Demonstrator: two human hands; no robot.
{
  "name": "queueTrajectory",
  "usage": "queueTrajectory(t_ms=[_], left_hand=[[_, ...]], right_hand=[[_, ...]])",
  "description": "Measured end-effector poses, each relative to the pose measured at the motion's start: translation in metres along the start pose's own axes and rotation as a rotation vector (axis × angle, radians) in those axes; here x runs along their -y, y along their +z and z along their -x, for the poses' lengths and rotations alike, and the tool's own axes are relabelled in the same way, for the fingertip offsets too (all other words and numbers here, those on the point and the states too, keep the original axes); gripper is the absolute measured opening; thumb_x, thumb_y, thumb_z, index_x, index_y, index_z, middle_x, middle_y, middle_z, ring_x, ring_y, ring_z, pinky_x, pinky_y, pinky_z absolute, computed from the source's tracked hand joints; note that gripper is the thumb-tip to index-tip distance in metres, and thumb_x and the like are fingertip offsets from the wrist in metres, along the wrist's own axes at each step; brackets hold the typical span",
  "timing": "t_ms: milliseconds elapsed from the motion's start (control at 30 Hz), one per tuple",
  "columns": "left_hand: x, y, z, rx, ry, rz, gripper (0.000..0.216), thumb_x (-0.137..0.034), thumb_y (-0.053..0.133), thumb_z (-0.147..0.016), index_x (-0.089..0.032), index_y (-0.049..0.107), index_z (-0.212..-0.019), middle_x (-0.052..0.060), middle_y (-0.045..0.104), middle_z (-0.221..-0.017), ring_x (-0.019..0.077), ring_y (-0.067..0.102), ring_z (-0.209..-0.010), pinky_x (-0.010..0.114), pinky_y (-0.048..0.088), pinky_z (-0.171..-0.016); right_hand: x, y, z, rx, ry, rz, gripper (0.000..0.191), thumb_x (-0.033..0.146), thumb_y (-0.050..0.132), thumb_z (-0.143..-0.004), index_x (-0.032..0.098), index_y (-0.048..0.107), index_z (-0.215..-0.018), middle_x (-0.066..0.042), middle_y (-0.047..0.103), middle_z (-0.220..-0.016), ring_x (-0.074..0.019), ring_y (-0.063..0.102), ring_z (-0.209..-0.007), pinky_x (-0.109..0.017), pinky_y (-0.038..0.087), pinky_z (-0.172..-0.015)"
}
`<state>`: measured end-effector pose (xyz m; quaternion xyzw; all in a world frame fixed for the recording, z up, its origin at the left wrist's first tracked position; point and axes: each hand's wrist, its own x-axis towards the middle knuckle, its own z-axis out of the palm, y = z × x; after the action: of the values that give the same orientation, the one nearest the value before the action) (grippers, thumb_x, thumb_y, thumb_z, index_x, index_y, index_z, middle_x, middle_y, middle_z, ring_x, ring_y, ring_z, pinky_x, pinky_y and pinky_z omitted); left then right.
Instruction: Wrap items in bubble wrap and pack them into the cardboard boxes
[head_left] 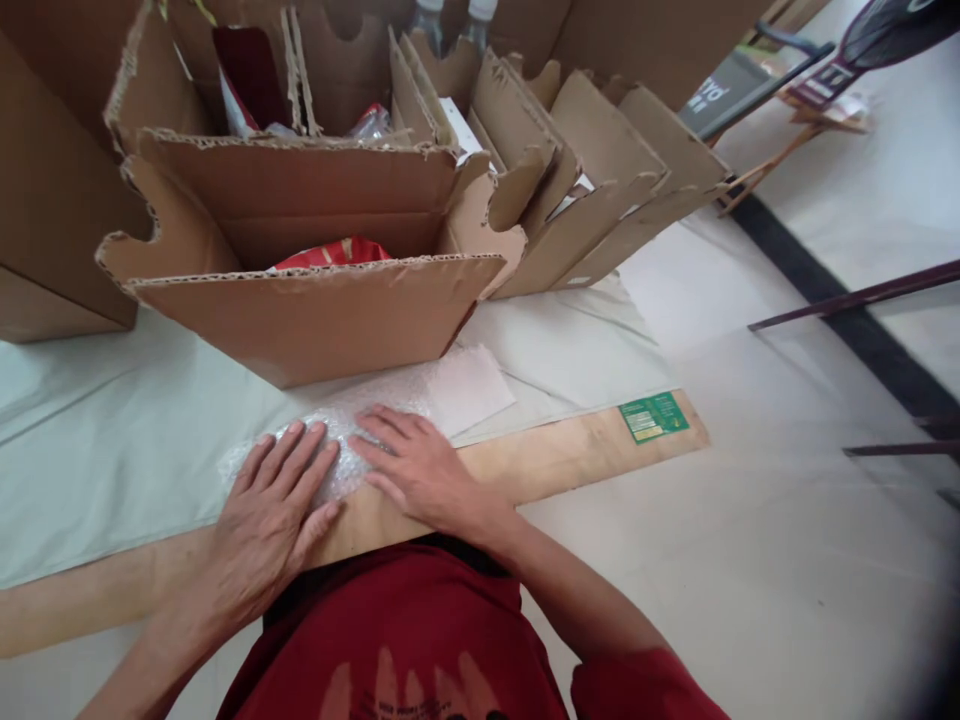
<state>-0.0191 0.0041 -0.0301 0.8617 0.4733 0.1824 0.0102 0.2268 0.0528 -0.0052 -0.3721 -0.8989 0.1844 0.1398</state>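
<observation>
A clear sheet of bubble wrap point(337, 430) lies near the front of the cloth-covered table. My left hand point(274, 495) rests flat on its left part, fingers stretched out and pointing away from me. My right hand point(420, 465) is laid on its right part, fingers spread and pointing left. Neither hand grips anything. A white rectangular card or sheet point(472, 388) lies at the right end of the wrap, just beyond my right hand. Whether anything lies beneath the wrap under my hands, I cannot tell.
A cut cardboard box point(322, 310) with a red packet point(334, 253) inside stands just behind the wrap. More cardboard compartments point(607, 130) line the back, with bottles point(480, 20) behind. A green label point(652, 418) sits on the wooden table edge point(555, 465). A fan point(892, 40) is at upper right.
</observation>
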Motion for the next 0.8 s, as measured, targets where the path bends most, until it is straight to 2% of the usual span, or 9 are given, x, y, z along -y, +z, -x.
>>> queueTrajectory(t_ms=[67,133,233,300,400,533,600,700,800], left_hand=[[0.002,-0.002,0.004,0.038,-0.001,0.006,0.057,-0.039,0.047,-0.107,-0.019,0.045,-0.160,0.015,0.050,-0.165,0.0338,0.039,-0.158,0.052,0.022,-0.133],[0.002,-0.004,0.005,0.050,0.004,0.028,0.059,-0.041,0.047,-0.106,-0.019,0.045,-0.161,0.014,0.049,-0.166,0.0333,0.038,-0.159,0.051,0.020,-0.133],[0.000,-0.006,0.004,0.050,0.008,0.072,0.059,-0.041,0.048,-0.106,-0.023,0.043,-0.162,0.013,0.049,-0.167,0.0336,0.040,-0.158,0.053,0.023,-0.132],[0.002,-0.010,0.004,0.031,-0.019,0.116,0.057,-0.036,0.050,-0.105,-0.026,0.043,-0.161,0.012,0.048,-0.167,0.0346,0.038,-0.159,0.056,0.030,-0.130],[0.012,-0.020,0.010,-0.091,-0.147,0.100,0.053,-0.028,0.057,-0.102,-0.030,0.048,-0.154,0.015,0.049,-0.164,0.0397,0.041,-0.157,0.062,0.040,-0.124],[0.030,-0.024,0.021,-0.144,-0.340,-0.042,0.043,-0.033,0.065,-0.097,-0.024,0.057,-0.139,0.021,0.052,-0.158,0.0509,0.038,-0.155,0.077,0.038,-0.120],[0.030,-0.018,0.023,-0.146,-0.375,-0.047,0.031,-0.033,0.065,-0.097,-0.022,0.061,-0.125,0.023,0.053,-0.155,0.0529,0.037,-0.155,0.079,0.040,-0.117],[0.019,-0.010,0.021,-0.245,-0.375,0.007,0.010,-0.031,0.062,-0.097,-0.023,0.061,-0.101,0.022,0.058,-0.150,0.0504,0.042,-0.152,0.075,0.044,-0.115],[0.017,-0.015,0.028,-0.247,-0.454,0.148,0.009,-0.034,0.059,-0.098,-0.025,0.060,-0.098,0.015,0.069,-0.137,0.0383,0.069,-0.126,0.057,0.060,-0.100]], right_hand=[[-0.030,-0.013,0.035,-0.058,0.135,0.005,0.044,0.037,0.061,-0.105,0.021,0.063,-0.146,-0.015,0.056,-0.161,-0.0320,0.047,-0.153,-0.054,0.044,-0.120],[-0.060,-0.034,0.074,-0.173,0.396,0.093,0.042,0.041,0.055,-0.106,0.023,0.067,-0.142,-0.015,0.060,-0.157,-0.0364,0.054,-0.147,-0.059,0.046,-0.115],[-0.088,-0.065,0.108,-0.338,0.645,0.225,0.041,0.041,0.047,-0.107,0.020,0.074,-0.128,-0.017,0.073,-0.138,-0.0386,0.062,-0.135,-0.062,0.047,-0.111],[-0.092,-0.077,0.104,-0.378,0.620,0.239,0.038,0.042,0.049,-0.105,0.021,0.075,-0.124,-0.016,0.075,-0.133,-0.0376,0.063,-0.133,-0.060,0.046,-0.111],[-0.089,-0.082,0.070,-0.333,0.541,0.221,0.037,0.040,0.056,-0.103,0.019,0.072,-0.129,-0.017,0.071,-0.140,-0.0378,0.061,-0.134,-0.057,0.047,-0.110],[-0.091,-0.072,0.025,-0.214,0.646,0.214,0.039,0.034,0.065,-0.098,0.009,0.069,-0.127,-0.026,0.067,-0.142,-0.0435,0.059,-0.134,-0.059,0.047,-0.108],[-0.092,-0.064,0.020,-0.203,0.646,0.179,0.028,0.028,0.065,-0.096,0.010,0.071,-0.117,-0.026,0.066,-0.143,-0.0421,0.060,-0.134,-0.058,0.047,-0.108],[-0.086,-0.057,0.031,-0.310,0.539,0.055,0.012,0.021,0.059,-0.095,0.018,0.069,-0.101,-0.018,0.073,-0.134,-0.0350,0.065,-0.126,-0.053,0.049,-0.106],[-0.067,-0.058,0.052,-0.442,0.540,-0.135,0.011,0.028,0.058,-0.097,0.023,0.068,-0.098,-0.009,0.079,-0.107,-0.0286,0.072,-0.101,-0.044,0.055,-0.092]])
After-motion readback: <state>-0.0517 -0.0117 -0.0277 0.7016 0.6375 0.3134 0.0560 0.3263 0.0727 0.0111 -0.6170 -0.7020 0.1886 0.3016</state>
